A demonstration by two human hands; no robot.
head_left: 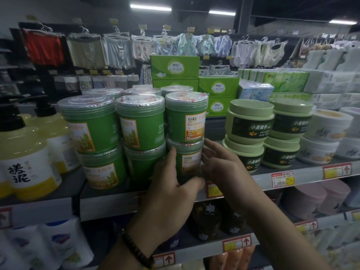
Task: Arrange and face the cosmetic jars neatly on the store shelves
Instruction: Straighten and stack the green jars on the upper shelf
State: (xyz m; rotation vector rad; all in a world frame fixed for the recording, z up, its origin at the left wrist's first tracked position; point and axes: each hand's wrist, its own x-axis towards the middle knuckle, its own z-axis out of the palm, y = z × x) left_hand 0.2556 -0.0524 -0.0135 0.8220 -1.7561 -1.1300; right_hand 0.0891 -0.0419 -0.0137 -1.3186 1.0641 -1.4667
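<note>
Left hand (171,188) wrapped round the lower green jar (190,158), right hand (226,168) fingers curled on its other side, upper jar (186,117) stacked on top, both near the front of the shelf (109,202)

Shelf-facing, head view. The left hand (171,184) grips the lower green jar (191,160) of the rightmost stack, thumb across its front; the right hand (222,168) curls its fingers (206,152) against the jar's right side. The upper green jar (186,117) stands on it (label forward). Just beside stand pale green jars (250,123) on the same shelf (109,203).
</note>
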